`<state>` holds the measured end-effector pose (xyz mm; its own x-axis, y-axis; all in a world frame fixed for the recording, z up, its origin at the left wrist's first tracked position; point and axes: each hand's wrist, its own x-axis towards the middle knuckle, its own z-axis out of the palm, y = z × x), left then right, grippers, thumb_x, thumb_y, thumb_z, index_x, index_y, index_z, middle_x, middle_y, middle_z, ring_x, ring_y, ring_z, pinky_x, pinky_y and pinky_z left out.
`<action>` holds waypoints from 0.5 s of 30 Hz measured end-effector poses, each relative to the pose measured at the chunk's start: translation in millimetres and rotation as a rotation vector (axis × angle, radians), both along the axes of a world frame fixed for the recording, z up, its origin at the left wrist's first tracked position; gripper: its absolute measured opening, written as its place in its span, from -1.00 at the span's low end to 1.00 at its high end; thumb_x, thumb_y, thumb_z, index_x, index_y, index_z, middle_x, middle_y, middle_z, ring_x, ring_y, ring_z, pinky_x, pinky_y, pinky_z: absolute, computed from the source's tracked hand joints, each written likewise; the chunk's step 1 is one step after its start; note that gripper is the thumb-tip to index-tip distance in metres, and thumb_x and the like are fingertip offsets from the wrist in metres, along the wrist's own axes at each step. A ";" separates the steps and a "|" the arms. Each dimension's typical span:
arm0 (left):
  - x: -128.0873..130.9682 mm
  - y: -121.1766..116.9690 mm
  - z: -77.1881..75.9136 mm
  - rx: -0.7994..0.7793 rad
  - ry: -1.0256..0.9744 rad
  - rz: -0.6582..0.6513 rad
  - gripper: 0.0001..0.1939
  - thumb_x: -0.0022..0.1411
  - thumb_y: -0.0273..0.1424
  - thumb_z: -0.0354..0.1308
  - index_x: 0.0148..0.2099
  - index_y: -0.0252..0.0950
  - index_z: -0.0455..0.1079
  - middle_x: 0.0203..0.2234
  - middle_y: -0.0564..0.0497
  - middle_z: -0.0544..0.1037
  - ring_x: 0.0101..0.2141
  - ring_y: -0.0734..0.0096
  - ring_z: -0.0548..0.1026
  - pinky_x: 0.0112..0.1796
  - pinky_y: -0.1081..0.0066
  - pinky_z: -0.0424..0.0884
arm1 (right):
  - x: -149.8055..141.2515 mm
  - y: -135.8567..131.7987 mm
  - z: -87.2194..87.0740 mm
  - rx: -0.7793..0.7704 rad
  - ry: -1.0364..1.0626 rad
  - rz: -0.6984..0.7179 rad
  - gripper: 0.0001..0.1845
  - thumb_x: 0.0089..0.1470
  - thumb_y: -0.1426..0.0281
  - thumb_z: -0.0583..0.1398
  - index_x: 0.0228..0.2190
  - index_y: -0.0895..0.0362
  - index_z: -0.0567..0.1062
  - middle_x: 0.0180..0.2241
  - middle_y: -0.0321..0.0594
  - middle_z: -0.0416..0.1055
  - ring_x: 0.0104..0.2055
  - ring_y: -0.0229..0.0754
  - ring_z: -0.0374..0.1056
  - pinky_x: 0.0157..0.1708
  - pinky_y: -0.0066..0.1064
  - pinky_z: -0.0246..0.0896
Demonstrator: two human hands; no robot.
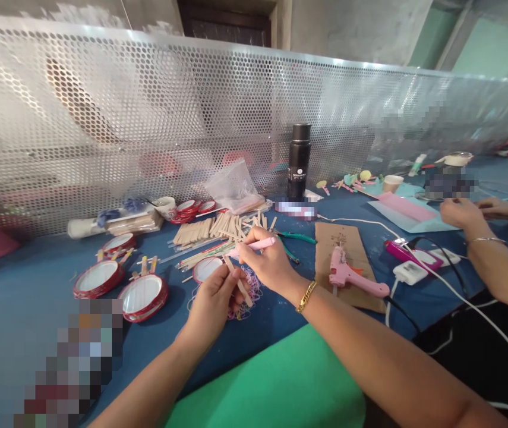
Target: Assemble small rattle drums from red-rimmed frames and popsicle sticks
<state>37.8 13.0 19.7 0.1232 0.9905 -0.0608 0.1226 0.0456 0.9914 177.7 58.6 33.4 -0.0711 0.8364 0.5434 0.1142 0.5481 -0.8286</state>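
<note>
My left hand (211, 295) is closed around a flat wooden craft stick (246, 296), held at a slant. In the fingers of my right hand (271, 264) is a pink pen (262, 244), its tip close to the stick's upper end; I cannot tell whether they touch. Beneath both hands lies a tangle of thin coloured loops (254, 288), with a round red-rimmed disc (207, 269) partly hidden behind my left hand. A spread of loose craft sticks (195, 230) lies just beyond.
Red-rimmed discs (143, 297) stand at left. Green-handled pliers (296, 236) and a pink glue gun (347, 274) on cardboard (360, 238) lie at right. A black bottle (299, 163) stands behind. White cables (450, 288) cross toward another person's hands (463, 213).
</note>
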 end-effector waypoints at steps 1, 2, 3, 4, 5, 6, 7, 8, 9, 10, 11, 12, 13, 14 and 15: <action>0.0 0.0 0.0 -0.005 -0.002 0.005 -0.62 0.16 -0.02 0.13 -0.35 -0.27 0.30 -0.71 0.17 0.38 -0.71 0.61 0.25 -0.67 0.60 0.15 | 0.1 0.3 -0.3 0.004 -0.010 -0.009 -0.77 0.12 0.33 0.17 -0.54 0.08 0.31 -0.56 -0.36 0.37 -0.48 -0.27 0.30 -0.40 -0.43 0.19; 0.1 0.0 0.0 -0.008 -0.004 0.011 -0.62 0.15 -0.03 0.13 -0.34 -0.27 0.30 -0.71 0.17 0.39 -0.71 0.61 0.25 -0.66 0.60 0.15 | 0.3 0.8 -0.6 0.006 -0.017 -0.022 -0.77 0.12 0.34 0.17 -0.54 0.08 0.32 -0.56 -0.36 0.37 -0.48 -0.27 0.30 -0.40 -0.43 0.19; 0.2 0.1 0.1 -0.008 -0.009 0.014 -0.62 0.15 -0.03 0.13 -0.33 -0.27 0.31 -0.70 0.16 0.40 -0.71 0.61 0.25 -0.66 0.60 0.15 | 0.4 1.4 -1.1 0.006 -0.018 -0.035 -0.77 0.12 0.34 0.16 -0.54 0.08 0.32 -0.56 -0.36 0.37 -0.48 -0.27 0.29 -0.41 -0.43 0.18; 0.3 0.0 0.2 -0.007 -0.014 0.016 -0.62 0.15 -0.03 0.13 -0.33 -0.27 0.31 -0.69 0.16 0.40 -0.70 0.61 0.25 -0.66 0.60 0.15 | 0.5 2.0 -1.5 0.005 -0.013 -0.043 -0.77 0.13 0.34 0.16 -0.54 0.08 0.32 -0.56 -0.36 0.37 -0.48 -0.27 0.29 -0.41 -0.43 0.18; 0.5 -0.1 0.5 -0.005 -0.018 0.016 -0.62 0.15 -0.03 0.14 -0.32 -0.28 0.31 -0.69 0.15 0.41 -0.70 0.61 0.26 -0.65 0.60 0.16 | 0.5 2.4 -1.9 0.004 -0.008 -0.045 -0.78 0.13 0.34 0.16 -0.54 0.08 0.32 -0.56 -0.36 0.37 -0.48 -0.27 0.29 -0.42 -0.43 0.18; 0.8 -0.3 0.9 -0.006 -0.019 0.013 -0.62 0.15 -0.03 0.14 -0.33 -0.28 0.31 -0.68 0.15 0.42 -0.70 0.61 0.26 -0.65 0.60 0.17 | 0.3 2.6 -2.2 0.005 -0.001 -0.040 -0.78 0.13 0.34 0.16 -0.54 0.08 0.32 -0.56 -0.36 0.37 -0.48 -0.26 0.30 -0.42 -0.43 0.18; 1.1 -0.6 1.2 -0.008 -0.019 0.010 -0.63 0.14 -0.04 0.14 -0.33 -0.27 0.31 -0.69 0.15 0.42 -0.70 0.61 0.26 -0.65 0.59 0.17 | 0.1 2.5 -2.5 0.004 0.004 -0.028 -0.77 0.13 0.33 0.16 -0.53 0.08 0.31 -0.56 -0.36 0.37 -0.48 -0.26 0.30 -0.42 -0.43 0.18; 1.3 -1.0 1.6 -0.011 -0.019 0.008 -0.63 0.14 -0.04 0.15 -0.34 -0.27 0.31 -0.69 0.15 0.42 -0.70 0.61 0.26 -0.65 0.59 0.16 | -0.1 2.3 -2.6 0.004 0.007 -0.015 -0.77 0.13 0.32 0.17 -0.53 0.08 0.31 -0.56 -0.36 0.38 -0.47 -0.26 0.30 -0.41 -0.43 0.18; 1.6 -1.4 2.0 -0.014 -0.020 0.008 -0.63 0.14 -0.04 0.15 -0.35 -0.27 0.30 -0.70 0.15 0.41 -0.70 0.60 0.26 -0.65 0.59 0.16 | -0.1 2.1 -2.7 0.003 0.006 -0.004 -0.77 0.13 0.32 0.17 -0.53 0.08 0.31 -0.56 -0.36 0.38 -0.47 -0.26 0.30 -0.41 -0.43 0.18; 1.7 -1.9 2.3 -0.017 -0.022 0.011 -0.64 0.14 -0.04 0.15 -0.35 -0.26 0.30 -0.71 0.16 0.41 -0.70 0.60 0.25 -0.65 0.60 0.15 | -0.1 2.0 -2.7 0.000 0.002 0.001 -0.77 0.13 0.32 0.17 -0.53 0.08 0.31 -0.56 -0.36 0.38 -0.48 -0.26 0.30 -0.41 -0.43 0.18; 1.9 -2.3 2.6 -0.017 -0.024 0.014 -0.64 0.14 -0.05 0.15 -0.35 -0.26 0.31 -0.71 0.16 0.40 -0.71 0.60 0.25 -0.65 0.60 0.15 | 0.2 1.9 -2.6 -0.004 -0.004 -0.002 -0.77 0.13 0.32 0.17 -0.53 0.08 0.32 -0.56 -0.36 0.38 -0.48 -0.26 0.30 -0.41 -0.43 0.19; 1.9 -2.7 2.7 -0.016 -0.027 0.018 -0.64 0.14 -0.05 0.15 -0.35 -0.27 0.31 -0.70 0.16 0.40 -0.71 0.60 0.25 -0.65 0.60 0.14 | 0.5 2.0 -2.5 -0.007 -0.011 -0.012 -0.77 0.13 0.33 0.17 -0.54 0.08 0.32 -0.56 -0.36 0.38 -0.48 -0.26 0.30 -0.42 -0.43 0.18; 1.9 -3.0 2.8 -0.013 -0.028 0.021 -0.64 0.14 -0.05 0.15 -0.35 -0.27 0.32 -0.70 0.16 0.40 -0.71 0.60 0.25 -0.65 0.59 0.15 | 0.8 2.1 -2.2 -0.010 -0.016 -0.026 -0.77 0.13 0.34 0.17 -0.54 0.08 0.32 -0.56 -0.35 0.38 -0.48 -0.27 0.30 -0.42 -0.43 0.18; 1.9 -3.1 2.9 -0.011 -0.027 0.023 -0.64 0.14 -0.05 0.15 -0.35 -0.27 0.32 -0.70 0.15 0.40 -0.71 0.60 0.25 -0.65 0.59 0.15 | 1.0 2.1 -1.9 -0.011 -0.018 -0.037 -0.78 0.13 0.34 0.16 -0.54 0.08 0.32 -0.56 -0.35 0.38 -0.48 -0.27 0.30 -0.42 -0.43 0.19; 1.8 -3.2 2.8 -0.007 -0.024 0.023 -0.64 0.15 -0.04 0.15 -0.36 -0.27 0.32 -0.71 0.15 0.40 -0.71 0.59 0.26 -0.65 0.58 0.15 | 1.1 2.0 -1.6 -0.011 -0.016 -0.041 -0.78 0.13 0.34 0.16 -0.54 0.08 0.32 -0.56 -0.35 0.38 -0.48 -0.26 0.30 -0.42 -0.43 0.19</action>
